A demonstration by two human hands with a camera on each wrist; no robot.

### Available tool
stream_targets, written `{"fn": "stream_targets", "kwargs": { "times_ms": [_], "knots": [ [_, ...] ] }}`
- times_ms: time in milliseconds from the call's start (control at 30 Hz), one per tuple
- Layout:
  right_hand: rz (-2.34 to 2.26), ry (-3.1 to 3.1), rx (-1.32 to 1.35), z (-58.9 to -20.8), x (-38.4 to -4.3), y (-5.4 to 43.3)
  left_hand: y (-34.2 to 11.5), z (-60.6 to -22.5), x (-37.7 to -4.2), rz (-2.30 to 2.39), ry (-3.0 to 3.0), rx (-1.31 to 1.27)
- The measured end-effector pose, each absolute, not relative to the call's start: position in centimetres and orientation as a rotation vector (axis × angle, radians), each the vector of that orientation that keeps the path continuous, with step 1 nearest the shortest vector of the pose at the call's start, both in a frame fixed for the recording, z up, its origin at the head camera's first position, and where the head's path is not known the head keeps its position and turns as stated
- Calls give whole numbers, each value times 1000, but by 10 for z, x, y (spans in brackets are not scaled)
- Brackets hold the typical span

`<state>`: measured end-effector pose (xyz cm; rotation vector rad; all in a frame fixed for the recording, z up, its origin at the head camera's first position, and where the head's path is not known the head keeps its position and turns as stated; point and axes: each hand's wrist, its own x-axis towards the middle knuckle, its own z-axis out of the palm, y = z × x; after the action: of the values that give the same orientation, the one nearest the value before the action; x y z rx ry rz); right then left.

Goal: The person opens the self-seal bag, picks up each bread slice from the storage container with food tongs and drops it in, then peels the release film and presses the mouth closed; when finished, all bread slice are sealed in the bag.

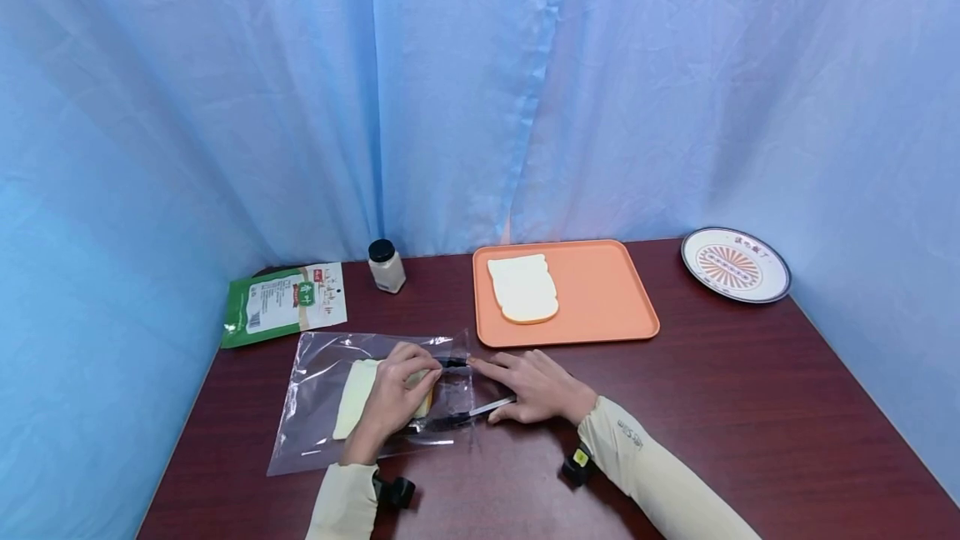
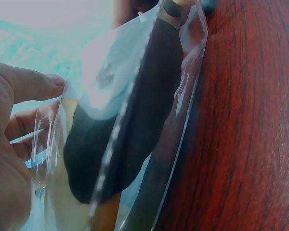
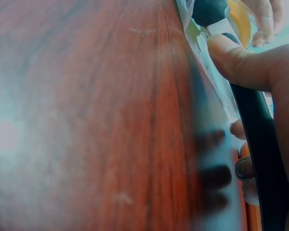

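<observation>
Worktop (image 1: 720, 432), toward 9 o'clock: pale bread (image 1: 356, 398) lies inside the crinkly clear bag (image 1: 309, 386); your left grip (image 1: 395, 394) pinches its film, presumably steadying the mouth at 3 o'clock; your right grip (image 1: 542, 388) grasps metal-armed tongs (image 1: 491, 407), apparently spread so their rounded black heads (image 2: 159, 86) straddle the bread; smooth orange tray (image 1: 603, 290) at 2 o'clock from the bag

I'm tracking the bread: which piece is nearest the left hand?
The bread inside the clear bag, partly hidden by the left hand; the uncovered slice lies apart on the orange tray.
</observation>
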<state>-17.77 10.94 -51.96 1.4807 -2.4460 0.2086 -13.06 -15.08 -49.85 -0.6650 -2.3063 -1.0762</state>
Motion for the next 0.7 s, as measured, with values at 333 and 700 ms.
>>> {"fn": "stream_targets", "kwargs": {
  "times_ms": [333,700],
  "knots": [
    [208,-2456,1485,-520,-177,109,-153,-500,-131,-1075,-2290,-665],
    [303,-2431,1479,-524,-174,114,-157,-501,-133,-1090,-2243,-672]
  ]
}}
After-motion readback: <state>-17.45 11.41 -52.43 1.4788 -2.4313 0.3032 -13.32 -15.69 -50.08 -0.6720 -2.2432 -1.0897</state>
